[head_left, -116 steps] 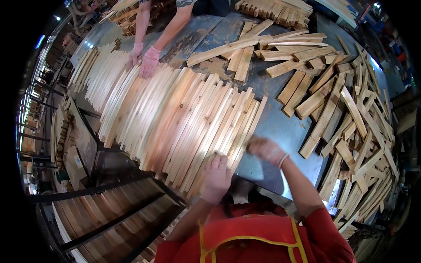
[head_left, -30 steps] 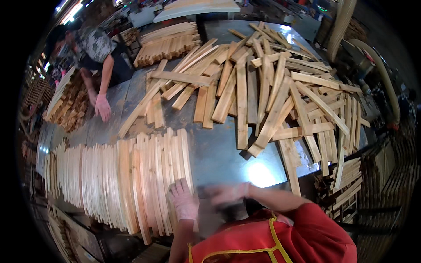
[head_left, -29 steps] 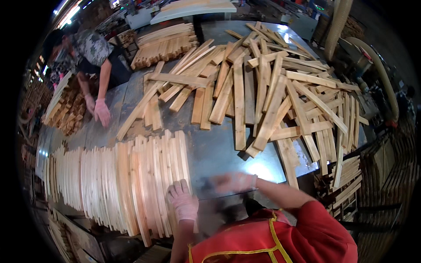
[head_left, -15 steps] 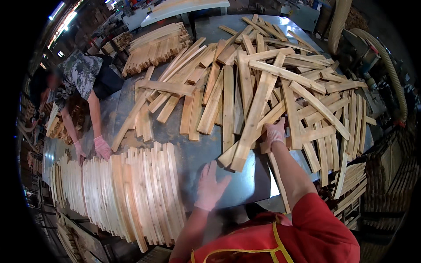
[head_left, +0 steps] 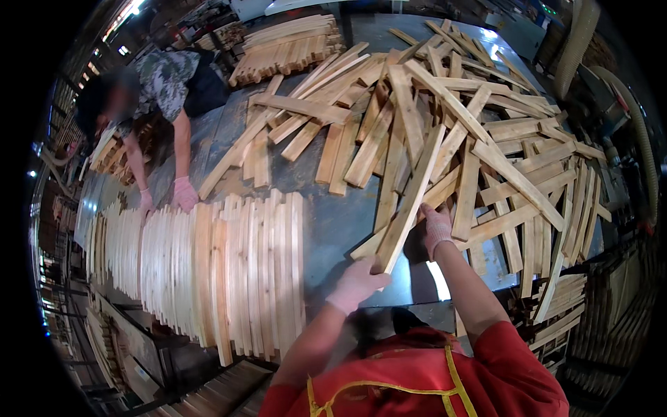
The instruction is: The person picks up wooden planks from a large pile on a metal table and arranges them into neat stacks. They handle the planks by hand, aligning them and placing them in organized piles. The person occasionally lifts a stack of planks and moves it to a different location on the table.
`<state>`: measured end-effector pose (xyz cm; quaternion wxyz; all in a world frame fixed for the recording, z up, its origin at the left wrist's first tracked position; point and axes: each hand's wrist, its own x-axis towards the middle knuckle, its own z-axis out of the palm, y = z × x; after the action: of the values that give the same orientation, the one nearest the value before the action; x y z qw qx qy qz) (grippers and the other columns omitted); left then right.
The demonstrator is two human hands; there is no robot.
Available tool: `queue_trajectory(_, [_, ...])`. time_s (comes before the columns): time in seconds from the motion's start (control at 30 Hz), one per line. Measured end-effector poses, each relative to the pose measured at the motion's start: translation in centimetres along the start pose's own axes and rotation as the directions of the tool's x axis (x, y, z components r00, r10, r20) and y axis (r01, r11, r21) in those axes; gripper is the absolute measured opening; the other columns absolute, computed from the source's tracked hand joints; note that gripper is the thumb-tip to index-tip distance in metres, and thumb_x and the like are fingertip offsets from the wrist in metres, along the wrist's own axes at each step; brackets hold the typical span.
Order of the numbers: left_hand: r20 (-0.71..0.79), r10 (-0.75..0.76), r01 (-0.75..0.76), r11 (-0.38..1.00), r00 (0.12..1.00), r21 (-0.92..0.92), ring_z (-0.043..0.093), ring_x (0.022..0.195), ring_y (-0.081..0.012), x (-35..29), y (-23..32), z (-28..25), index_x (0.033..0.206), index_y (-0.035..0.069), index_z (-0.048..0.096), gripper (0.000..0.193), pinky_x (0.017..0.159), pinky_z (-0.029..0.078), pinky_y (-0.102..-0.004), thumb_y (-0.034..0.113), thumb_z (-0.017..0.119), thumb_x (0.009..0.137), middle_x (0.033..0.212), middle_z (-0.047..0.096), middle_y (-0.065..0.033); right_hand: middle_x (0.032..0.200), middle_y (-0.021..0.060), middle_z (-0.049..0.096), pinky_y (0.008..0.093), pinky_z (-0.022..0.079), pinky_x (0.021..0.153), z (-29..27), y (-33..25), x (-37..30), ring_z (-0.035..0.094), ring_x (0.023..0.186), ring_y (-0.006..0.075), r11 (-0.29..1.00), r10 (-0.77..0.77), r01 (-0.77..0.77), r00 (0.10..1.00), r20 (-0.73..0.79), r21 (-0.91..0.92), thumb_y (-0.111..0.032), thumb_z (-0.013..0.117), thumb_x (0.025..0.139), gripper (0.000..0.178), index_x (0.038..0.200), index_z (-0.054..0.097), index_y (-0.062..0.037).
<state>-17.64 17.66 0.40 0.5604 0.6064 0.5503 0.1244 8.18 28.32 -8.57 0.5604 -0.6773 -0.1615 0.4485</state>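
A long wooden plank (head_left: 415, 198) slants up from the table in front of me, resting across a heap of loose planks. My left hand (head_left: 356, 283), in a pale pink glove, is closed on its near end. Farther up, my right hand (head_left: 438, 231), gloved alike, grips the same plank's right edge; some of its fingers are hidden. To the left of my left hand stands a tight row of planks (head_left: 240, 271) lined up side by side. Under the held plank, another plank's end (head_left: 366, 247) pokes out.
The jumbled plank heap (head_left: 521, 149) covers the metal table's (head_left: 326, 229) middle and right. At the left, a co-worker's gloved hands (head_left: 185, 194) touch the row's far end. A neat plank stack (head_left: 288, 48) lies at the back. Ribbed hoses (head_left: 578, 52) hang at the right.
My left hand, earlier open above the table, has moved right and taken hold of the plank's near end. The plank has been raised and tilted. My view has shifted a little.
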Motion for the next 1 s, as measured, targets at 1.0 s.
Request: queue_trajectory(1.0, [-0.544, 0.115, 0.396, 0.564, 0.831, 0.724, 0.042, 0.142, -0.0365, -15.1, -10.5, -2.0, 0.15, 0.002, 0.047, 0.078, 0.116, 0.034, -0.0546, 0.04, 0.071, 0.086, 0.153, 0.046, -0.0146, 0.108, 0.0041, 0.058, 0.0394, 0.048, 0.101, 9.9, -3.8, -21.9, 0.058, 0.102, 0.0211, 0.624, -0.061, -0.781, -0.01, 0.998, 0.031, -0.026, 0.076, 0.094, 0.042, 0.119, 0.052, -0.003])
